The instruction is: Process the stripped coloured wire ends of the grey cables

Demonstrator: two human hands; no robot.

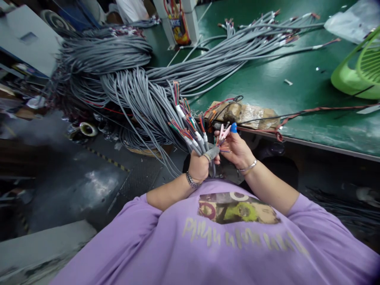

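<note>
Head view: at frame centre the left hand (199,166) has its grip closed round a bundle of grey cables (194,138), long axis running up and left, stripped coloured ends pointing upward. Too many cables to count exactly. Just right of it, the right hand (236,149), with one blue fingertip cover (234,127), pinches a pink clip (223,132). One green fan (360,67) stands on the green desk (267,83), upper right. Shirt lettering is unreadable.
</note>
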